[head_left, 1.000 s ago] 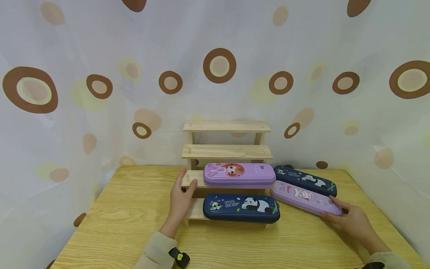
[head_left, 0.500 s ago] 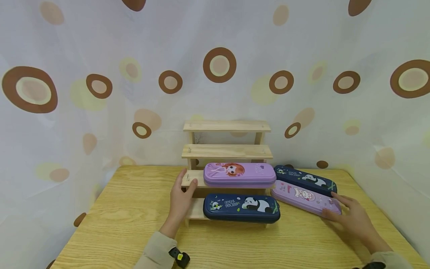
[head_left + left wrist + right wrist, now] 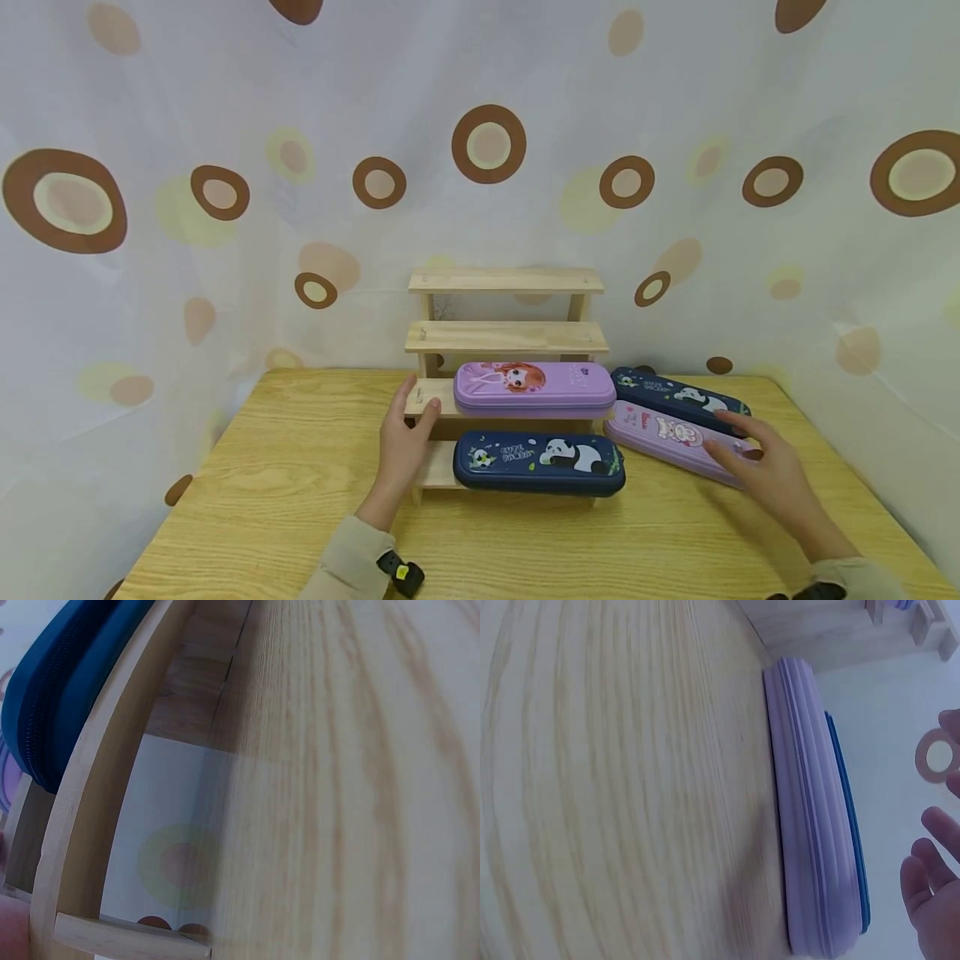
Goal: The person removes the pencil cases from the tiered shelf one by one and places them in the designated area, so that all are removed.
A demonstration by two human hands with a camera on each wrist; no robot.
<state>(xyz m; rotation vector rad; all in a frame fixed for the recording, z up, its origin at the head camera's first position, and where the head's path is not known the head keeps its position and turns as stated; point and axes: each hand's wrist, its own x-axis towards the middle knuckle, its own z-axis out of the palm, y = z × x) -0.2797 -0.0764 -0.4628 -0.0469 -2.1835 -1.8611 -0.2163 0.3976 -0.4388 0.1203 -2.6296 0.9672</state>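
Observation:
My left hand (image 3: 403, 450) rests at the left end of a stepped wooden rack (image 3: 506, 337), thumb and forefinger spread around the corner of its second step from the bottom. On that step lies a purple pencil case (image 3: 558, 390) printed with a red-haired girl. A navy panda pencil case (image 3: 517, 479) lies on the lowest step. To the rack's right, a pink-lilac rabbit pencil case (image 3: 652, 433) lies slanted on the table. My right hand (image 3: 772, 475) hovers over its right end, fingers loosely extended and holding nothing; the right wrist view shows a gap between the fingers and this case.
Another navy panda pencil case (image 3: 660, 393) lies slanted just behind the pink-lilac one. The rack's upper two steps bear nothing. A wood-grain table (image 3: 300, 500) lies under everything, with a spotted curtain (image 3: 480, 225) behind and at both sides.
My right hand has let go of the pink-lilac pencil case's right end and moved up and left over it. The left hand and all the pencil cases stay about where they were.

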